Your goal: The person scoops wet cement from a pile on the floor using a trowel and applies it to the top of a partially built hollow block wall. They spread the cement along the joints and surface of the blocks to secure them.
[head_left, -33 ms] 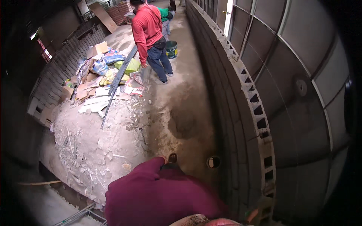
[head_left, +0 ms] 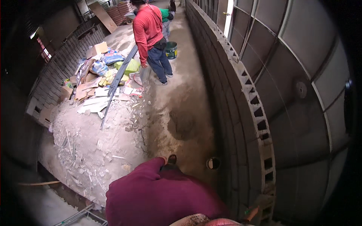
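Observation:
My left hand [head_left: 164,159] shows only as a small patch past the maroon sleeve [head_left: 145,171], low by my body and near a dark sandal [head_left: 172,158]. Its fingers are hidden, and nothing can be made out in it. At the lower right edge, part of my right hand [head_left: 252,214] appears beside the top of the hollow-block wall [head_left: 268,147]. It is small and dim there; whether it touches the blocks or grips something cannot be made out.
A person in a red shirt [head_left: 148,28] stands ahead by a dark bucket [head_left: 171,51]. Another in green [head_left: 164,15] is beyond. Rubbish and cardboard [head_left: 86,90], long metal strips [head_left: 120,75] and rubble [head_left: 90,147] lie left. A round opening [head_left: 213,163] sits in the floor.
My right hand has shifted slightly at the lower right edge, with a bit more of it showing beside the blocks. Otherwise the scene looks nearly the same.

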### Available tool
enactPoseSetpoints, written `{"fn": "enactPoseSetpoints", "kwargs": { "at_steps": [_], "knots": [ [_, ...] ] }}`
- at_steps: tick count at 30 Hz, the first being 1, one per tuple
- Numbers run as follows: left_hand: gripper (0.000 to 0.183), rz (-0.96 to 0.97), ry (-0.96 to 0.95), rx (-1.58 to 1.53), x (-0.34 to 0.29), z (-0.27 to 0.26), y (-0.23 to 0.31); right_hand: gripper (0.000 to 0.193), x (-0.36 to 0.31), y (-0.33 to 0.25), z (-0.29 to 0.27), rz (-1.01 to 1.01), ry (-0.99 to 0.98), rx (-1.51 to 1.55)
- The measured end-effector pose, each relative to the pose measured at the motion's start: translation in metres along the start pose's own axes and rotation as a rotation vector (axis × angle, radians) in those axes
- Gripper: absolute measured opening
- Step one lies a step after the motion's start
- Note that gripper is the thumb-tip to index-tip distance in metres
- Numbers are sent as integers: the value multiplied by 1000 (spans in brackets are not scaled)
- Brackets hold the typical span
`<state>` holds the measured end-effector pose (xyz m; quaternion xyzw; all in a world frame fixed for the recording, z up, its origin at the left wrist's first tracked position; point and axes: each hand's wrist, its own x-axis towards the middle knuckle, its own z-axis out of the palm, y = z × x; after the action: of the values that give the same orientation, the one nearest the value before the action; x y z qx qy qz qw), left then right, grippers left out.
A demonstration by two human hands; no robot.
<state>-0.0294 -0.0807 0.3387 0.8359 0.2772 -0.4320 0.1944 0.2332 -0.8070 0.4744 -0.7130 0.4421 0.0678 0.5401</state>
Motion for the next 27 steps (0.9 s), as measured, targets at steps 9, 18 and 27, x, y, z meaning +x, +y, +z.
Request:
{"fn": "enactPoseSetpoints", "kwargs": {
  "at_steps": [9, 18, 27],
  "knots": [
    [31, 238, 211, -31, 91, -70, -65, 53, -77, -27, 189, -165, -157, -240],
    [40, -197, 60, -511, 12, -105, -165, 53, -153, 6, 287, -544, -282, -733],
    [24, -125, 178, -366, 38, 1, -237, 53, -108, 9, 358, -1545, -446, -977]
  ]
}}
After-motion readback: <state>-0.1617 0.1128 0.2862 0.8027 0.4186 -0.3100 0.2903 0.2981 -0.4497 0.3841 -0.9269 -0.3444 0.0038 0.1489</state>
